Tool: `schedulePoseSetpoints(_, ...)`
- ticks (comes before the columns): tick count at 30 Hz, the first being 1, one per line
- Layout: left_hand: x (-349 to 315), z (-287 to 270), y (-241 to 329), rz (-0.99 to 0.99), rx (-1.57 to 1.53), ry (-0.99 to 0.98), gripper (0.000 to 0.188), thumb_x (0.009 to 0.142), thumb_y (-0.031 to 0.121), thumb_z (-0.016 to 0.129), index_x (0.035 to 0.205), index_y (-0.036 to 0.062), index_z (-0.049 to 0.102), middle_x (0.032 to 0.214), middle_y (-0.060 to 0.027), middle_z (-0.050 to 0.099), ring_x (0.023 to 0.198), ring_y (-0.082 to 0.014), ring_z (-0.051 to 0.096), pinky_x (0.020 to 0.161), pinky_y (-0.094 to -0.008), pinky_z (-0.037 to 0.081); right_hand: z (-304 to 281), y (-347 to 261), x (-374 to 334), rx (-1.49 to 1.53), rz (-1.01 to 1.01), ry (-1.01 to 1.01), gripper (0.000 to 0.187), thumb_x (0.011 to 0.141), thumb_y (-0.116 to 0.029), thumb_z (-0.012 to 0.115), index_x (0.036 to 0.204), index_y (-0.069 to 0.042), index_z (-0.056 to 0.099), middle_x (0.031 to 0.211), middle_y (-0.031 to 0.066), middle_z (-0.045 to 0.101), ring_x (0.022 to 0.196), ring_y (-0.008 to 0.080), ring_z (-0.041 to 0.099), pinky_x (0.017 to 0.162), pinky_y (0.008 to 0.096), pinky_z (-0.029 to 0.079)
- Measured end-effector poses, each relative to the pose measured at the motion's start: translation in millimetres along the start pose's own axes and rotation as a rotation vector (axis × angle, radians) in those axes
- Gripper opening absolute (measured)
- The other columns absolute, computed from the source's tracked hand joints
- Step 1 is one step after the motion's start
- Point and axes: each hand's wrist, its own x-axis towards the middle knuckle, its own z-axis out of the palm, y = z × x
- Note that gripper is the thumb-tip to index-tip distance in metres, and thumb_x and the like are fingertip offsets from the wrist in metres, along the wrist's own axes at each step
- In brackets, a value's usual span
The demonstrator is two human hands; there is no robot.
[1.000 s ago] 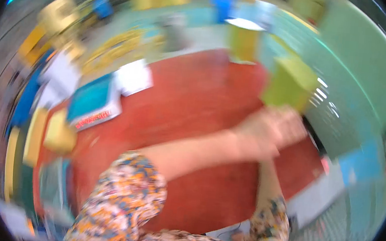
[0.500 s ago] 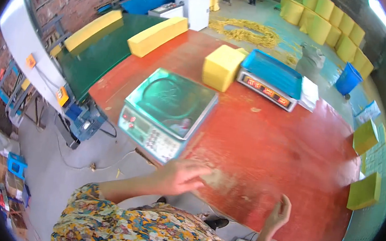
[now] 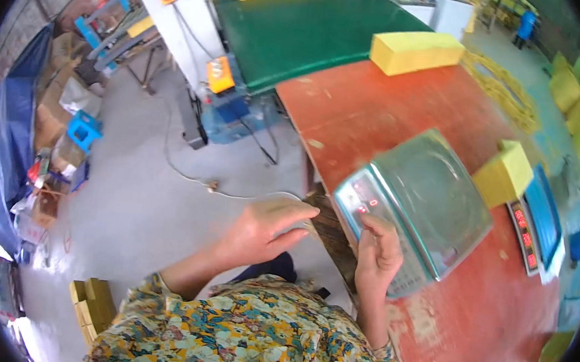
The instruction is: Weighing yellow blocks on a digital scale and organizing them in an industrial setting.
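My left hand [image 3: 261, 230] hangs over the grey floor, left of the red table [image 3: 353, 107]. Its fingers reach forward, thumb apart, and nothing is in it. Beside the key panel of a weighing scale [image 3: 443, 189], my right hand [image 3: 378, 256] is raised with loosely bent fingers and no object visible in it. It overlaps the panel's near edge; contact cannot be made out. The scale's wide flat pan carries nothing. Right of it stands a yellow block [image 3: 507, 177], next to a second scale with a blue tray [image 3: 545, 212] and lit red digits.
A green conveyor belt [image 3: 304, 36] meets the table's far edge, with long yellow blocks [image 3: 417, 54] at its sides. An orange switch box [image 3: 220, 74] sits on a white post. A cable [image 3: 185, 178] crosses the floor. Yellow blocks [image 3: 92, 308] lie at lower left.
The view has swung left, so the table and scales appear farther right. My right hand has come from over the table's near edge to beside the first scale's panel. Both hands stay empty.
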Motion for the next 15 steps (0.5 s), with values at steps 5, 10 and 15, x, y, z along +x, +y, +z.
schedulePoseSetpoints(5, 6, -40, -61, -0.105, 0.025, 0.104, 0.030, 0.080, 0.001, 0.068, 0.110, 0.0020, 0.066, 0.104, -0.0139, 0.070, 0.092, -0.0286, 0.068, 0.080, -0.0354, 0.053, 83, 3, 46, 0.145, -0.022, -0.136, 0.022, 0.084, 0.009, 0.057, 0.102, 0.001, 0.065, 0.100, 0.0108, 0.067, 0.088, 0.0157, 0.064, 0.078, 0.0259, 0.049)
schedulePoseSetpoints(10, 74, -74, -172, -0.083, -0.030, 0.105, 0.029, 0.081, -0.003, 0.065, 0.110, -0.0007, 0.065, 0.102, -0.0150, 0.070, 0.092, -0.0264, 0.069, 0.081, -0.0344, 0.053, 167, 65, 85, 0.092, 0.077, -0.073, 0.020, 0.085, 0.007, 0.059, 0.102, 0.000, 0.065, 0.098, 0.0106, 0.067, 0.085, 0.0142, 0.063, 0.074, 0.0249, 0.049)
schedulePoseSetpoints(15, 189, -83, -252, 0.018, -0.153, -0.016, 0.025, 0.084, -0.003, 0.063, 0.109, -0.0027, 0.064, 0.103, -0.0153, 0.069, 0.092, -0.0241, 0.069, 0.081, -0.0330, 0.054, 238, 96, 154, 0.182, 0.246, -0.012, 0.017, 0.091, 0.005, 0.056, 0.106, 0.001, 0.064, 0.098, 0.0060, 0.066, 0.090, 0.0105, 0.061, 0.080, 0.0248, 0.049)
